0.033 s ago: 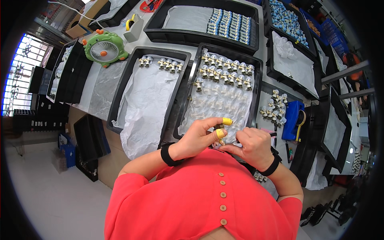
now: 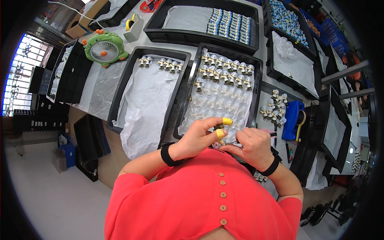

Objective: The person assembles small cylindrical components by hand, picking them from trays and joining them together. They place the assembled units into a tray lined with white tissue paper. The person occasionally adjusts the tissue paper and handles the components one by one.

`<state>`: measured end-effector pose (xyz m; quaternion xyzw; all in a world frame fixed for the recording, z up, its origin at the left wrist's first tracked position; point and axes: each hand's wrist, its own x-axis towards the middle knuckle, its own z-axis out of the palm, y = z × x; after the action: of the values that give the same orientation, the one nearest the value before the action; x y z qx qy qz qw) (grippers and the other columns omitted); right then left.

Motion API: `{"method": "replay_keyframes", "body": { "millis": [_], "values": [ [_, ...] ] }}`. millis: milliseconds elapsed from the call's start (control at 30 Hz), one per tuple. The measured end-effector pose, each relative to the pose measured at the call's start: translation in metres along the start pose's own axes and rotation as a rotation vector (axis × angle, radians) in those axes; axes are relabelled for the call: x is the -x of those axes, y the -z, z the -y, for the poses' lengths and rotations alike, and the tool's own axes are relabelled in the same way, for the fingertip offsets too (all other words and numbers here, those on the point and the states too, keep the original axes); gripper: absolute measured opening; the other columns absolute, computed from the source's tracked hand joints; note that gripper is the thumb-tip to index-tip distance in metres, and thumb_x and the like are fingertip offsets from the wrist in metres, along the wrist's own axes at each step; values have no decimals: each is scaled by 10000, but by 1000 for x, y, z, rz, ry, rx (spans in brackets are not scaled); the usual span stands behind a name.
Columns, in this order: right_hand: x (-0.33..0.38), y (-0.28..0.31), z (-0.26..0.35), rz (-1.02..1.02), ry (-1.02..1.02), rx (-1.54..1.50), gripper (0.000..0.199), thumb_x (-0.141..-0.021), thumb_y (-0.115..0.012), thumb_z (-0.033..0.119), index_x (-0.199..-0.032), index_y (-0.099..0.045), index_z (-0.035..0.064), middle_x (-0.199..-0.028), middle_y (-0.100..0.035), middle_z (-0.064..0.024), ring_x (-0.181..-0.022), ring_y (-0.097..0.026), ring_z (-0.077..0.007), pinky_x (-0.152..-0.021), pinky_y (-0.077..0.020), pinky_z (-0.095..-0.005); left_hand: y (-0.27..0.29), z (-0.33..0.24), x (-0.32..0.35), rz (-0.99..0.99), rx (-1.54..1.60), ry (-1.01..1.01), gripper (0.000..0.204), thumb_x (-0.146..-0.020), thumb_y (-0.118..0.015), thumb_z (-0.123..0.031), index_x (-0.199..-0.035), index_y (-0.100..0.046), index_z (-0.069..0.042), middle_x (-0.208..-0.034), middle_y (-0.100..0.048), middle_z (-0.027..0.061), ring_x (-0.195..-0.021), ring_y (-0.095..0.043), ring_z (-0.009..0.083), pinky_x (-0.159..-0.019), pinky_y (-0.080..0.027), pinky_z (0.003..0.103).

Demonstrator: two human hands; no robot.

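Observation:
My left hand (image 2: 200, 136), with yellow finger covers on thumb and forefinger, pinches a small figurine (image 2: 219, 127) close to my chest. Its dark end shows between the fingertips, and its pale end lies below them; much of it is hidden. My right hand (image 2: 254, 145) is closed beside it, thumb tip near the pale end. Something thin and dark shows by its fingers, too small to name. Beyond my hands stands a black tray (image 2: 260, 86) lined with white paper, where white-and-gold figurines (image 2: 226, 77) stand in rows.
A second paper-lined tray (image 2: 116, 108) with several figurines sits to the left, below a green fan (image 2: 103, 50). Loose figurines (image 2: 275, 107) lie at right near a blue tape dispenser (image 2: 293, 120). Farther back, a tray (image 2: 192, 39) holds blue-and-white pieces.

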<state>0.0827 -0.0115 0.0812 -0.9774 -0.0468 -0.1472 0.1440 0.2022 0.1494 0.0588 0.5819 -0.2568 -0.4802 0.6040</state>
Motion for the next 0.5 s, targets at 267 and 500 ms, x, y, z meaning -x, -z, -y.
{"method": "replay_keyframes", "body": {
  "millis": [267,500],
  "values": [
    [2,-1,0,0,-4,4,497,-706,-676,517,-558,-446,101,-513,-415,-23,-447,-475,-171,-430,-377,-288,-2,-3,1,-18,-64,-38,293,-911,-553,-98,-1194,-554,-23,-896,-576,1,-718,-552,32,-627,-487,190],
    [2,0,0,7,-2,12,495,-704,-677,516,-556,-449,102,-514,-414,-22,-452,-477,-169,-430,-374,-285,-2,-1,0,-22,-75,-47,296,-912,-555,-111,-1195,-553,-24,-890,-574,1,-710,-554,35,-617,-486,189]
  ]
}}
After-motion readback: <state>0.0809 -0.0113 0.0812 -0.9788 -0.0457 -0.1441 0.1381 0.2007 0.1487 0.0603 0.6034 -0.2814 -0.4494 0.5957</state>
